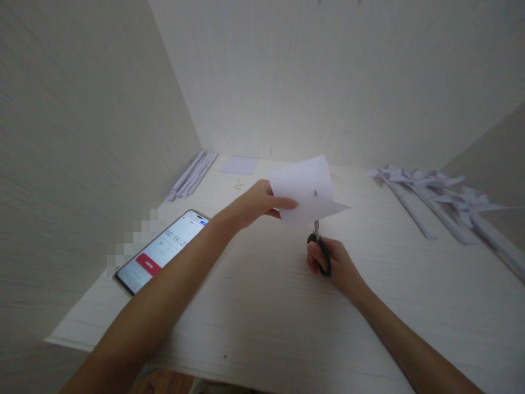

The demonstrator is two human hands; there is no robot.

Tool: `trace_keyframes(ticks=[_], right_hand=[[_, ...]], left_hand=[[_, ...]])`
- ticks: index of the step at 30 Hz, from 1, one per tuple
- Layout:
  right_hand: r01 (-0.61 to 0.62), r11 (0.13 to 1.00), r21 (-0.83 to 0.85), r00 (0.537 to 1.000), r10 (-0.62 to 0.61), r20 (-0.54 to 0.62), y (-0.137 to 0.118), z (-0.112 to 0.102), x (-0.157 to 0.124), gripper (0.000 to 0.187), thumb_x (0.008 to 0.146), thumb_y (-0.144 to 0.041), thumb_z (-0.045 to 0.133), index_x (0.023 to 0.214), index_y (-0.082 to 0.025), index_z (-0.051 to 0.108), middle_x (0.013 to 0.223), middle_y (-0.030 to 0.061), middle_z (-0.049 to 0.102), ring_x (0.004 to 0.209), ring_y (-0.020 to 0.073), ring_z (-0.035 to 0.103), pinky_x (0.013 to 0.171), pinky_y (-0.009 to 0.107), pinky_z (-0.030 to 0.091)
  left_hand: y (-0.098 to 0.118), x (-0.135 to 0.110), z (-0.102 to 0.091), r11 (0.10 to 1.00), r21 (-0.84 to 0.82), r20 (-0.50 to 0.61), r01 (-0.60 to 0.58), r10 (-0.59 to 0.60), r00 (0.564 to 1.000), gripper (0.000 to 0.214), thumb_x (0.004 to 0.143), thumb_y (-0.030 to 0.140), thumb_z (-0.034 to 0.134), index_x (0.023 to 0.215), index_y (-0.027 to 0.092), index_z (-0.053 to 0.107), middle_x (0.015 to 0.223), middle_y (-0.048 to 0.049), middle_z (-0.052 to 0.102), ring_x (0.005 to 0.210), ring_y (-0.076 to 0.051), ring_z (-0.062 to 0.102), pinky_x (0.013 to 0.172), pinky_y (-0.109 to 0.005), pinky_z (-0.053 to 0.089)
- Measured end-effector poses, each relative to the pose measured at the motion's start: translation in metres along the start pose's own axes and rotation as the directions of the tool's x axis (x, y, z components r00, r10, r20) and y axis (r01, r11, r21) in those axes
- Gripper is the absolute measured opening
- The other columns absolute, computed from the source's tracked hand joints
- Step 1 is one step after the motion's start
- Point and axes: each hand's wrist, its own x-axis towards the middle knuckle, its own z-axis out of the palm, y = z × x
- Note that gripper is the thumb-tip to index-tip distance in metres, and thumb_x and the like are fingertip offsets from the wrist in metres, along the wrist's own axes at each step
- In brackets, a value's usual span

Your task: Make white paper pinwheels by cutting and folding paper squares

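The left hand (pixel 260 203) is stretched forward, paper (pixel 301 178) pinched in it above the table (pixel 262 306); black-handled scissors (pixel 325 257) are gripped by the right hand (pixel 337 261), blades at the paper, which is white, curved and sharply cornered.

From here I see a phone (pixel 164 243) lying face up toward the left of the tabletop (pixel 254 317), its lit screen (pixel 177 232) showing a count beginning 00:16 above a red button (pixel 148 265). Pale walls (pixel 328 82) stand behind and at both sides; I catch reddish-brown floor (pixel 164 382) below.
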Motion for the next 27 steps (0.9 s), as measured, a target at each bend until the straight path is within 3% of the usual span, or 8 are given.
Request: trace_keyframes(ticks=[3, 5, 7, 10, 12, 16, 27], right_hand=[[0.028, 1.000, -0.003, 1.000, -0.028, -0.010, 0.001, -0.001, 0.000, 0.042, 0.075, -0.052, 0.038, 0.050, -0.018, 0.040, 0.042, -0.0024, 0.042, 0.040, 0.0081, 0.037, 0.040, 0.022, 0.029], [0.040, 0.999, 0.017, 0.999, -0.040, -0.025, 0.004, -0.002, 0.000, 0.043, 0.076, -0.053, 0.037, 0.052, -0.017, 0.042, 0.044, -0.0019, 0.044, 0.040, 0.0079, 0.036, 0.040, 0.022, 0.028], [0.038, 0.998, 0.055, 0.999, -0.036, -0.040, 0.007, -0.003, 0.000, 0.045, 0.077, -0.053, 0.033, 0.053, -0.017, 0.044, 0.046, -0.0015, 0.045, 0.039, 0.0073, 0.035, 0.040, 0.022, 0.026], [0.045, 0.996, 0.072, 0.999, -0.042, -0.034, 0.008, -0.003, 0.000, 0.046, 0.078, -0.053, 0.030, 0.054, -0.017, 0.045, 0.048, -0.0013, 0.045, 0.039, 0.0071, 0.033, 0.039, 0.022, 0.026], [0.057, 0.998, 0.026, 0.998, -0.057, -0.001, 0.005, -0.002, -0.001, 0.045, 0.077, -0.054, 0.033, 0.054, -0.017, 0.044, 0.049, -0.0013, 0.044, 0.042, 0.0080, 0.036, 0.041, 0.022, 0.028], [0.041, 0.998, -0.051, 0.998, -0.038, 0.047, -0.005, 0.001, -0.003, 0.044, 0.073, -0.055, 0.037, 0.052, -0.017, 0.042, 0.049, -0.0015, 0.042, 0.046, 0.0094, 0.038, 0.042, 0.022, 0.030], [0.000, 0.999, -0.052, 0.999, 0.003, 0.055, -0.010, 0.004, -0.004, 0.039, 0.074, -0.051, 0.039, 0.052, -0.018, 0.040, 0.049, -0.0022, 0.040, 0.046, 0.0092, 0.037, 0.042, 0.022, 0.029]], left_hand=[[-0.001, -0.001, 0.005, 1.000, 0.023, 0.057, 0.020, -0.021, 0.998, 0.036, 0.052, 0.017, 0.067, 0.087, 0.013, 0.059, 0.085, -0.0086, 0.064, 0.073, -0.017, 0.060, 0.056, -0.026, 0.049], [-0.002, -0.001, 0.008, 1.000, 0.029, 0.019, -0.008, 0.007, 1.000, 0.036, 0.053, 0.018, 0.067, 0.088, 0.012, 0.059, 0.086, -0.0093, 0.064, 0.072, -0.018, 0.060, 0.054, -0.025, 0.049], [-0.003, 0.001, 0.011, 0.997, -0.002, -0.100, -0.074, 0.074, 0.992, 0.037, 0.055, 0.021, 0.066, 0.090, 0.013, 0.058, 0.091, -0.0092, 0.063, 0.075, -0.018, 0.059, 0.055, -0.025, 0.050], [-0.004, 0.004, 0.015, 0.984, -0.060, -0.298, -0.166, 0.141, 0.944, 0.035, 0.058, 0.024, 0.064, 0.091, 0.013, 0.057, 0.099, -0.0093, 0.060, 0.081, -0.018, 0.058, 0.059, -0.026, 0.051], [-0.004, 0.005, 0.017, 0.978, -0.091, -0.353, -0.190, 0.146, 0.924, 0.034, 0.059, 0.025, 0.063, 0.091, 0.013, 0.057, 0.100, -0.0091, 0.060, 0.081, -0.017, 0.058, 0.062, -0.027, 0.051], [-0.005, 0.005, 0.020, 0.975, -0.142, -0.344, -0.173, 0.115, 0.932, 0.036, 0.059, 0.025, 0.064, 0.092, 0.012, 0.056, 0.093, -0.0082, 0.062, 0.076, -0.016, 0.060, 0.064, -0.027, 0.052], [-0.010, 0.005, 0.026, 0.969, -0.185, -0.339, -0.164, 0.094, 0.936, 0.031, 0.059, 0.024, 0.064, 0.087, 0.011, 0.057, 0.088, -0.0070, 0.064, 0.073, -0.015, 0.060, 0.065, -0.029, 0.053]])
